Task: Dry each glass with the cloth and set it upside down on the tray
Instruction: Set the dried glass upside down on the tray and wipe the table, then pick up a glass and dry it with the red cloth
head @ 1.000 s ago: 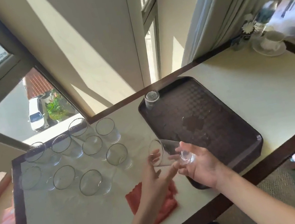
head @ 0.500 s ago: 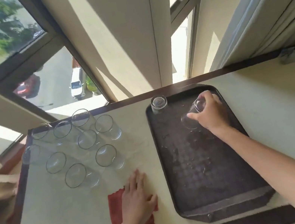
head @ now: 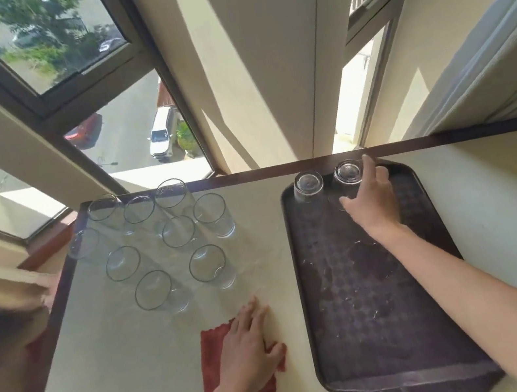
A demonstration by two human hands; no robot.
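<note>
The right grip point(head: 372, 201) clasps an upside-down glass point(head: 348, 172) at the far edge of the dark tray point(head: 377, 330), just beside another inverted glass point(head: 308, 185), while the left grip point(head: 246, 350) lies released, flat on the red cloth point(head: 210, 353) on the surface point(head: 136, 373), near the upright glasses point(head: 207, 263).

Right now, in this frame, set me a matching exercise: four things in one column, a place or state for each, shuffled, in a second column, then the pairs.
Things
1. red cloth
2. dark brown plastic tray
3. clear glass held by the right hand
4. cluster of clear glasses

Places or states
A. upright on the cream counter, left of the tray
B. upside down at the tray's far edge
C. flat under the left hand
D. on the counter, right of the cloth

Pairs: 1-C, 2-D, 3-B, 4-A
</note>
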